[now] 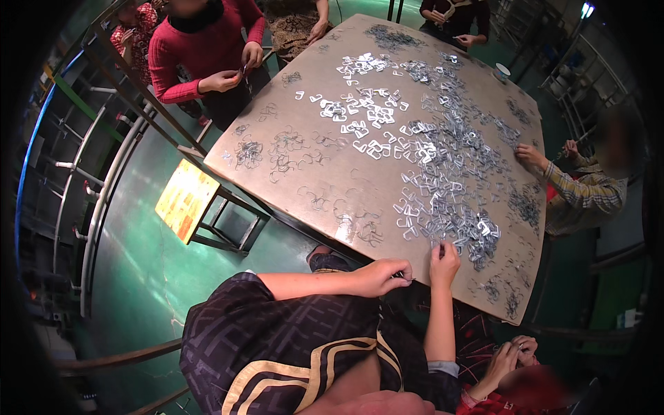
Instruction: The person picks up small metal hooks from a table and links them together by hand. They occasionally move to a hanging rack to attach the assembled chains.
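My left hand [386, 277] is closed in front of me, just off the near table edge. A small dark thing [399, 275] shows between its thumb and fingers; its kind is too small to tell. Beneath that hand hangs a thin, beaded-looking strand [380, 315]. My right hand [445, 264] reaches over the table edge, fingertips pinched at the near side of a heap of bent silver metal clips [443, 214]. Whether a clip is between those fingertips is hidden. Thin bent wire pieces [370, 232] lie on the table left of the heap.
The large brown tabletop [277, 187] carries more clips and wire piles. A wooden-topped stool [187, 197] stands at its left. Co-workers line the far side, the right and close to my right, including a red sleeve [173, 69]. A small bowl [503, 70] sits near the far right edge.
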{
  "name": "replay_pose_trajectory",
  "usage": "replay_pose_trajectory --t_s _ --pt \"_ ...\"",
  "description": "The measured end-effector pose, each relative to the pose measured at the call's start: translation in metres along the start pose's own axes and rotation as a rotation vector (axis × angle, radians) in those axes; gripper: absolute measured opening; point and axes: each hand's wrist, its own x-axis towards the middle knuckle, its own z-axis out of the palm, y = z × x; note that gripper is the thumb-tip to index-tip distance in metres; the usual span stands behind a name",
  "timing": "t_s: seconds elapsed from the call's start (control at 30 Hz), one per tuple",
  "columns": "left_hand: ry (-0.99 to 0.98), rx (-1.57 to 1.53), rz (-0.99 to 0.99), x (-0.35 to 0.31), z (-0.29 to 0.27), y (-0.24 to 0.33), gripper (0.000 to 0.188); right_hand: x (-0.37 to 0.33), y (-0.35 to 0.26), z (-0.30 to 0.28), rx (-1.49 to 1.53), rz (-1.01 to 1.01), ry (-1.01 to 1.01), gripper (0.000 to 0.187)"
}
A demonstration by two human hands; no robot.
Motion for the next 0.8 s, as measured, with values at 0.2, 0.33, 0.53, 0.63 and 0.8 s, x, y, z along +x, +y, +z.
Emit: replay_pose_trajectory --t_s 0.2,0.33,0.53,0.63,0.8 --pt "0.159 0.05 -0.019 0.003 0.002 -0.006 0.012 -0.029 -0.058 -0.042 0.877 0.429 -0.19 0.011" --pt "0.174 0.056 -0.013 0.004 0.002 -0.003 0.014 -0.039 -0.076 -0.05 0.762 0.378 -0.163 0.012" --pt "0.208 0.152 0.008 0.004 0.003 -0.004 0.013 -0.04 -0.091 -0.057 0.638 0.328 -0.13 0.01" --pt "0.236 0.224 0.018 0.002 0.003 -0.006 0.012 -0.041 -0.099 -0.058 0.557 0.225 -0.113 0.009" --pt "0.113 0.213 0.029 -0.002 -0.012 -0.005 0.011 -0.046 -0.107 -0.061 0.477 0.147 -0.081 0.009"
